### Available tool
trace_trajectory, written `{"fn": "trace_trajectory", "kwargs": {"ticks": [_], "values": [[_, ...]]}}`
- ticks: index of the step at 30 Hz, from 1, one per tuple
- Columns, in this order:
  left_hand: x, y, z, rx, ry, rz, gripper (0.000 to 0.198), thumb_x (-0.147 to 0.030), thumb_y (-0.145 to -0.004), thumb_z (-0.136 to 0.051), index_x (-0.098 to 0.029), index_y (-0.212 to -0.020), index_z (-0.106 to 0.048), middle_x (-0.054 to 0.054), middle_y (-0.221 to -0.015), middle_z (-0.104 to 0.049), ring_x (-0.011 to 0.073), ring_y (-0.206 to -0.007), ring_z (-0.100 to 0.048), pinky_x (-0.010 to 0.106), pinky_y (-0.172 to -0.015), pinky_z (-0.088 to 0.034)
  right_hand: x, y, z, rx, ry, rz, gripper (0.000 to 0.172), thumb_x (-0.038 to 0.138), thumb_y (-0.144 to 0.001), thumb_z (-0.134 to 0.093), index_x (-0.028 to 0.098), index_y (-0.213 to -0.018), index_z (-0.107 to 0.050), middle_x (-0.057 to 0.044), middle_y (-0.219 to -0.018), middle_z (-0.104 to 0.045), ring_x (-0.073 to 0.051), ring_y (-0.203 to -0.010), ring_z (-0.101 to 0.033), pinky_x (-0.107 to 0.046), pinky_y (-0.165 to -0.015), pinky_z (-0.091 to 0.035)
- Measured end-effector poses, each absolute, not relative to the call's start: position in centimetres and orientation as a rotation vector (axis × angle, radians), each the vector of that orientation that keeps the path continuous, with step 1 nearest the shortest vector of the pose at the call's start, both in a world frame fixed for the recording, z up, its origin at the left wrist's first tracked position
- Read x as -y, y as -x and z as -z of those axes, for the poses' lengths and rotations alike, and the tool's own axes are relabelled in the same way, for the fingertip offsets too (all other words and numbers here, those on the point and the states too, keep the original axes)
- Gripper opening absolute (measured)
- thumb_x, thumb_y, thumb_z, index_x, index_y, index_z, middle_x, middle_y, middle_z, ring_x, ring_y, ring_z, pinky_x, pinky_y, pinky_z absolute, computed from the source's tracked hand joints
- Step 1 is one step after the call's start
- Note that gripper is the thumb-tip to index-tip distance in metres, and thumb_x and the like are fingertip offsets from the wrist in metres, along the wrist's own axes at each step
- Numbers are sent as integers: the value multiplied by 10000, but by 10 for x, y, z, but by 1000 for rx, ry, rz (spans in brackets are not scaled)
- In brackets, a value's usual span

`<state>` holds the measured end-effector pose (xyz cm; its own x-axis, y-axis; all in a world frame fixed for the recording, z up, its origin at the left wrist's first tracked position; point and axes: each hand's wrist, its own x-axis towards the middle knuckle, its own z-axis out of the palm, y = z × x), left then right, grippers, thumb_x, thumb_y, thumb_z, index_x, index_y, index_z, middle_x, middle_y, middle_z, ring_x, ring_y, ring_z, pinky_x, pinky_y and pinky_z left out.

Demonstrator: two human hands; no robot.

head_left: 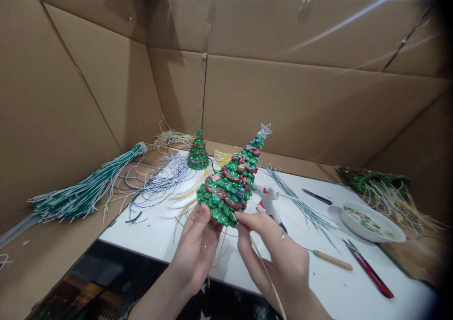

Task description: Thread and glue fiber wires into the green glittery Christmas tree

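A small green glitter Christmas tree [230, 188], trimmed with red garlands and tiny ornaments, tilts to the right with a clear star [265, 130] on top. My left hand [198, 244] is closed around its lower left edge, thumb in front. At the lower right edge, my right hand [272, 249] pinches a thin pale yellow wire [266, 270] with its fingertips against the tree. The wire trails down past the palm to the bottom of the view. Whether its tip enters the tree is too small to tell.
A second tree [198, 152] stands behind. Around the white table [155, 237] lie green-white wires [95, 183], blue wires [159, 183], a glue gun [272, 202], a knife [316, 196], a wooden-handled tool [332, 259], red-handled tweezers [371, 273] and a white bowl [396, 232]. Cardboard walls [283, 103] surround it.
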<state>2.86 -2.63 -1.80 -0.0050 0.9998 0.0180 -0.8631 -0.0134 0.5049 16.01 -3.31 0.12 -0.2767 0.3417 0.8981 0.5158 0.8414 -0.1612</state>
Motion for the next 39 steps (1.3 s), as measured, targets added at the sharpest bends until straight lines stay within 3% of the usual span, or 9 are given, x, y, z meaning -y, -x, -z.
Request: {"fn": "trace_trajectory", "kwargs": {"ticks": [4,10,17,26,33,39], "values": [[26,-29,18,-375,-446,-1543,464,-246,-812,-725,-237,-1264,-621,69,-1158,-716,242,-1106,-637,394,-1018,-444,36,-161,-3,1866,708,212,278,-26,-814,-598,141,-1035,-629,-51,-853,-663,-131,-769,-645,-261,-741,-566],[28,-27,18,-452,-428,-1522,503,-288,-757,-778,-225,-1235,-634,69,-1094,-733,233,-1017,-665,386,-981,-471,38,-163,6,1946,716,322,319,-31,-820,-602,117,-1100,-636,-101,-970,-639,-162,-890,-641,-303,-820,-562],[31,-25,19,-544,-390,-1485,551,-308,-690,-831,-237,-1203,-644,41,-1003,-745,193,-901,-678,338,-914,-507,40,-161,7,1923,650,341,305,-29,-821,-605,96,-1097,-640,-116,-968,-686,-183,-899,-667,-310,-784,-584],[28,-27,19,-425,-464,-1520,452,-294,-786,-755,-238,-1221,-644,56,-1089,-735,228,-1064,-655,359,-987,-472,33,-154,-5,1804,730,353,320,-38,-778,-635,158,-1028,-598,-57,-858,-680,-160,-789,-656,-313,-726,-583],[31,-26,17,-500,-419,-1477,462,-293,-746,-792,-221,-1184,-663,52,-1013,-751,201,-955,-689,325,-942,-501,38,-157,1,1906,676,387,350,-47,-786,-638,107,-1098,-602,-98,-949,-693,-192,-905,-660,-341,-805,-584],[33,-27,16,-434,-437,-1490,451,-265,-749,-785,-211,-1181,-668,72,-1053,-742,236,-1047,-662,358,-958,-493,42,-156,-5,1788,773,364,190,41,-788,-711,173,-898,-630,-27,-829,-657,-135,-707,-642,-269,-635,-557]]}}
